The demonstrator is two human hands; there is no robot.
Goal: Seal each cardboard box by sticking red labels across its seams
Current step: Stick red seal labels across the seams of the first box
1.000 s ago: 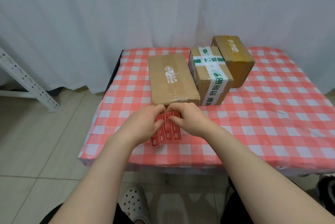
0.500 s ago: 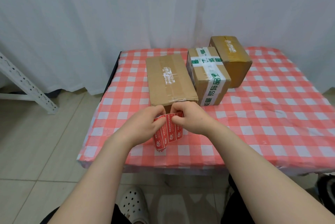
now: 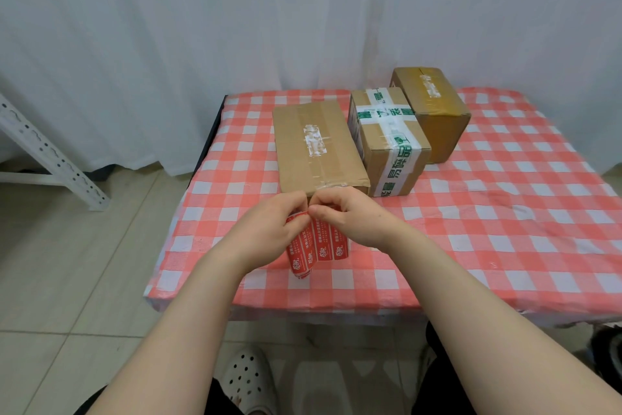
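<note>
Three cardboard boxes stand on the checked table: a long plain box (image 3: 316, 145) nearest me, a box with green-and-white tape (image 3: 387, 138) to its right, and a darker brown box (image 3: 434, 105) behind that. A sheet of red labels (image 3: 318, 246) hangs in front of the long box's near end. My left hand (image 3: 266, 233) grips the sheet's upper left. My right hand (image 3: 350, 216) pinches the top edge of a label with thumb and forefinger. The sheet's top is hidden by my fingers.
The table wears a red-and-white checked cloth (image 3: 488, 229) and its front edge is close to my knees. White curtains hang behind. A white perforated metal frame (image 3: 50, 159) stands on the tiled floor at the left. A white clog (image 3: 249, 381) shows below.
The sheet of labels now hangs more upright and shows more strips. Both hands have stayed together at its top, in front of the long box.
</note>
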